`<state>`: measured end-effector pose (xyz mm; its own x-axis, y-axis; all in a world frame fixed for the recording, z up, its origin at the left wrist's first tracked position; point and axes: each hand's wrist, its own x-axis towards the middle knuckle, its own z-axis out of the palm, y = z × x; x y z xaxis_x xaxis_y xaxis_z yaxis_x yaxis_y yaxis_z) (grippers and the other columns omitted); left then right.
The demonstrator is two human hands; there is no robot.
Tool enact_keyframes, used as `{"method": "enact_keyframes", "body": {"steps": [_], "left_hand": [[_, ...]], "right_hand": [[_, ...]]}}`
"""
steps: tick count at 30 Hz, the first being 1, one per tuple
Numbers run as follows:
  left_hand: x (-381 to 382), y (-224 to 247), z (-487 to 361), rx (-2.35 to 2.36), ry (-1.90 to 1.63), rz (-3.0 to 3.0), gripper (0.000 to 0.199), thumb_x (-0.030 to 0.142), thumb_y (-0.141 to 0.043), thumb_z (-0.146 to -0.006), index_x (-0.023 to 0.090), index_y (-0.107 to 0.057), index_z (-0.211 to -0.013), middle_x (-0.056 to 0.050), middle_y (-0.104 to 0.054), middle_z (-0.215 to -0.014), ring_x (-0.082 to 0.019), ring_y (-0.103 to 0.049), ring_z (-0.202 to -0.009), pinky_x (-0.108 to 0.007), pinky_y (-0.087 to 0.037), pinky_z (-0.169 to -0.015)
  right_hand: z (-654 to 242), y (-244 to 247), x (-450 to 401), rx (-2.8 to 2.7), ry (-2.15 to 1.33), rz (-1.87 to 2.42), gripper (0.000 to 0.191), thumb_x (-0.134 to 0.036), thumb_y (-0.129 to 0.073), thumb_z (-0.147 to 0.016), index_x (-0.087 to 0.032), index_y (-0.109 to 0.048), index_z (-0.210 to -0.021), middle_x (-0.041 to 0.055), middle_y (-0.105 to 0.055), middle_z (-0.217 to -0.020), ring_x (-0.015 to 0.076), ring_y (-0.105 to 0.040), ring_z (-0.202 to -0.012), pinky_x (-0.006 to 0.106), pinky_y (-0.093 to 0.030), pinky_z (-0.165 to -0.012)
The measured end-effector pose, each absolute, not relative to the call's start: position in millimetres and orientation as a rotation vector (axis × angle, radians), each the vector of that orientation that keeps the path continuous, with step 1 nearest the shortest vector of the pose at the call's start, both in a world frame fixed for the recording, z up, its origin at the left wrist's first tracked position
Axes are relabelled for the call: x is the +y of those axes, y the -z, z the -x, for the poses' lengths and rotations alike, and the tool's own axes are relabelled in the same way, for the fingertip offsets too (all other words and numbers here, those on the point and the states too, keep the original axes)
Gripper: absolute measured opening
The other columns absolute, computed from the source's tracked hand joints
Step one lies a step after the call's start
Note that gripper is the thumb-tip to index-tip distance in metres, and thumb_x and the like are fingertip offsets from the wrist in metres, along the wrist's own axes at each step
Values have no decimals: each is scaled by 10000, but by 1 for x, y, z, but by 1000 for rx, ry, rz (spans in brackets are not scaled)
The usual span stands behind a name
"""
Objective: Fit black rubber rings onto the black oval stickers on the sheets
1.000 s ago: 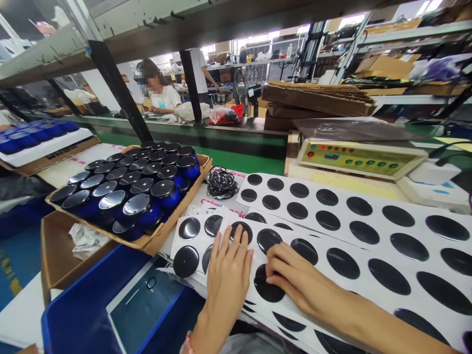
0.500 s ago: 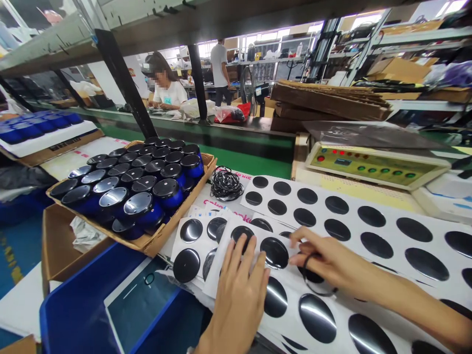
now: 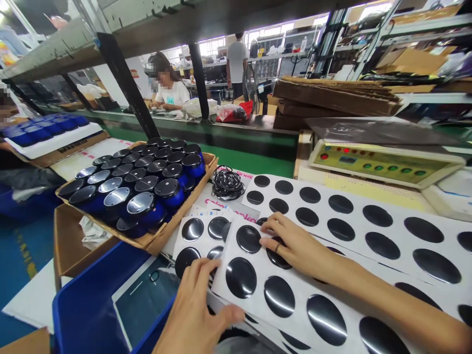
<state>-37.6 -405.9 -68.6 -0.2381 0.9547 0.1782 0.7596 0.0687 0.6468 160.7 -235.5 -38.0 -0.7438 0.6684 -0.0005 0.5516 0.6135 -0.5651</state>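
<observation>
My left hand (image 3: 197, 300) is at the left edge of a white sheet (image 3: 260, 295) with glossy black discs (image 3: 279, 296), its thumb spread from its bent fingers. Over the same sheet, my right hand (image 3: 291, 243) has curved fingertips, slightly apart, touching beside an upper disc (image 3: 248, 239). A thin dark band (image 3: 277, 248) shows at one of its fingers. More disc sheets lie beneath, to the left and behind. A tangle of black rings or strips (image 3: 227, 184) rests behind them.
At left, a cardboard tray (image 3: 167, 231) holds several blue cups with black tops, above a blue bin (image 3: 84, 305). A control box (image 3: 383, 164) stands at back right. Across the green bench (image 3: 243, 158) are a seated person (image 3: 171, 93) and a standing person (image 3: 236, 61).
My left hand has moved down and left off the discs to the sheet's edge. My right hand has moved left and up; the large black loop hanging by it no longer shows. The view has shifted slightly.
</observation>
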Motion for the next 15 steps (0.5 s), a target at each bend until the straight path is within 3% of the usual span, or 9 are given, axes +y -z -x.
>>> {"method": "enact_keyframes", "body": {"steps": [3, 7, 11, 15], "left_hand": [[-413, 74, 32, 1958, -975, -1807, 613, 323, -802, -645, 316, -541, -1200, -85, -456, -1314, -286, -533, -1108, -436, -515, -905], [-412, 79, 35, 2110, -1032, -1678, 593, 143, -636, -749, 315, -461, -1288, -74, -503, -1255, -269, -514, -1148, -474, -473, -966], [-408, 80, 38, 2028, -985, -1677, 507, 182, -660, -781, 336, -516, -1242, -47, -553, -1169, -249, -546, -1078, -436, -495, -934], [-410, 81, 31, 2049, -1162, -1766, 771, 296, -766, -720, 340, -355, -1372, -86, -450, -1286, -276, -517, -1109, -453, -510, -905]], "right_hand": [[-153, 43, -236, -2512, -833, 981, 207, -393, -435, -936, -205, -509, -895, 60, -548, -962, 197, -528, -895, 380, -448, -815], [-149, 54, -234, -2443, -791, 1085, 275, -448, -450, -917, -201, -515, -1020, 75, -543, -982, 234, -500, -934, 433, -410, -840], [-148, 51, -232, -2420, -891, 1119, 244, -447, -507, -876, -202, -504, -879, 52, -537, -912, 213, -507, -869, 381, -430, -777], [-162, 25, -239, -2377, -981, 1026, 273, -491, -473, -888, -225, -475, -826, 17, -509, -853, 179, -475, -800, 325, -426, -724]]}}
